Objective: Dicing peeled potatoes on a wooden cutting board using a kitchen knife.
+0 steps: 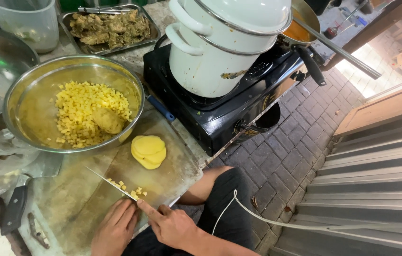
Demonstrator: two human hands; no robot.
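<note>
at the counter's near edge the right hand (170,226) grips a knife (111,184) over diced potato (132,191) on the board (116,189), the left hand (114,230) lies flat and open beside it, potato slices (148,151) near a bowl (35,102).

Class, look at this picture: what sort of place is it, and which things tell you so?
Probably an outdoor cooking stall or street-side kitchen: a black gas stove carrying a white pot, a metal bowl of diced potato, and brick paving beside the counter.

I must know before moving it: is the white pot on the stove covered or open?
Covered. A white lid sits on the white pot.
</note>
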